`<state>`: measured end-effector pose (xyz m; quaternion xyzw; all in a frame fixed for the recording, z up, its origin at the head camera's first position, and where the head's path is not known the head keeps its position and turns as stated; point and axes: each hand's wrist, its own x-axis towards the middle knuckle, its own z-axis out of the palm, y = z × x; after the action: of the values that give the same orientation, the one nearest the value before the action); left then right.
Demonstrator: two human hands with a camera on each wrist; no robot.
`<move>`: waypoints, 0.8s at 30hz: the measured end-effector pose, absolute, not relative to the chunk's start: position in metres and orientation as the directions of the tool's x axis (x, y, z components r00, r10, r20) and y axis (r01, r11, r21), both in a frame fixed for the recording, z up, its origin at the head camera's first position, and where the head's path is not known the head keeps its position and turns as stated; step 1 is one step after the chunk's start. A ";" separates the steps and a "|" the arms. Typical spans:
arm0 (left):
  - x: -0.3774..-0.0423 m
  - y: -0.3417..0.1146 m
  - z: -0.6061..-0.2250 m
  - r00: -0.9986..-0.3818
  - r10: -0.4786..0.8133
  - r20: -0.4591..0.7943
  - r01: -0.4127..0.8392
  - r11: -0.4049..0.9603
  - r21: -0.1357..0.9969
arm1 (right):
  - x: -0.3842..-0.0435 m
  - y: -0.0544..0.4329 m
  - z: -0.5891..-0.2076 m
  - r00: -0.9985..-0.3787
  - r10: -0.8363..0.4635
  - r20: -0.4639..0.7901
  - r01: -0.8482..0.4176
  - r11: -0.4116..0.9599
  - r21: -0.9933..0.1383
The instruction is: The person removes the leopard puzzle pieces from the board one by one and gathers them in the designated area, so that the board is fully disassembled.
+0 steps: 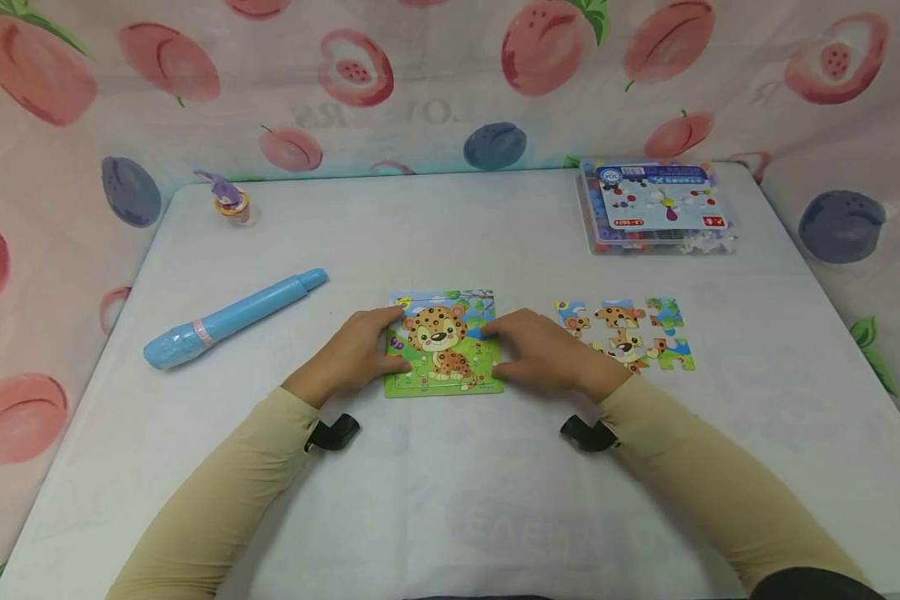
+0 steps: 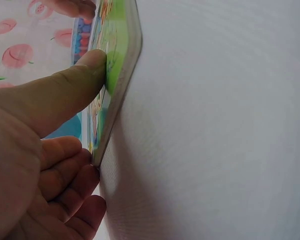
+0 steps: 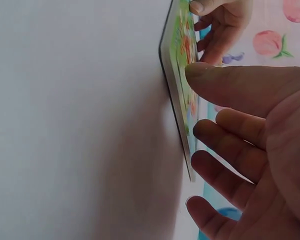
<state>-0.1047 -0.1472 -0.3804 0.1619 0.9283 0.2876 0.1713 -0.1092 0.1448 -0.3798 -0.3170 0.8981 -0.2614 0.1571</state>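
Note:
A square jigsaw puzzle board (image 1: 441, 343) with a cartoon leopard picture lies at the middle of the white table. My left hand (image 1: 352, 350) holds its left side, thumb (image 2: 92, 62) over the green border and the other fingers (image 2: 82, 187) bent at the far edge. On the opposite side my right hand (image 1: 543, 350) holds the board, with its thumb (image 3: 205, 75) over the face and fingertips close along the edge. Loose jigsaw pieces (image 1: 621, 315) lie in rows to the right, partly hidden behind the right hand and forearm.
A light blue tube-shaped object (image 1: 247, 315) lies slantwise at the left. Behind it stands a small purple-topped toy (image 1: 228, 197). A clear plastic box (image 1: 660, 208) of colourful parts sits at the back right. Fruit-patterned cloth (image 1: 420, 92) hangs behind the table.

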 end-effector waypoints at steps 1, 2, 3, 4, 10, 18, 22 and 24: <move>-0.105 -0.147 -0.381 -0.889 0.398 -0.226 0.200 0.782 0.590 | -0.109 0.143 -0.381 -0.746 -0.656 -0.115 -0.494 0.661 -0.565; -0.105 -0.147 -0.381 -0.889 0.399 -0.225 0.201 0.781 0.591 | -0.109 0.142 -0.381 -0.744 -0.657 -0.118 -0.497 0.663 -0.560; -0.105 -0.147 -0.381 -0.889 0.400 -0.222 0.203 0.780 0.592 | -0.109 0.141 -0.382 -0.743 -0.658 -0.122 -0.501 0.667 -0.551; -0.104 -0.147 -0.381 -0.889 0.400 -0.221 0.202 0.779 0.594 | -0.109 0.140 -0.381 -0.743 -0.658 -0.123 -0.504 0.670 -0.544; -0.105 -0.148 -0.382 -0.890 0.404 -0.213 0.210 0.776 0.595 | -0.107 0.135 -0.377 -0.742 -0.657 -0.129 -0.517 0.684 -0.514; -0.105 -0.148 -0.383 -0.889 0.408 -0.209 0.217 0.776 0.593 | -0.104 0.132 -0.376 -0.743 -0.654 -0.144 -0.508 0.691 -0.514; -0.104 -0.148 -0.383 -0.889 0.405 -0.211 0.216 0.780 0.587 | -0.103 0.131 -0.378 -0.743 -0.652 -0.152 -0.501 0.692 -0.519; -0.105 -0.149 -0.383 -0.889 0.407 -0.211 0.218 0.781 0.585 | -0.103 0.131 -0.378 -0.745 -0.649 -0.155 -0.497 0.695 -0.519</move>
<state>-0.1045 -0.1485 -0.3828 0.1683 0.9290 0.2852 0.1651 -0.1032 0.1306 -0.3777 -0.3162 0.9057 -0.2286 0.1656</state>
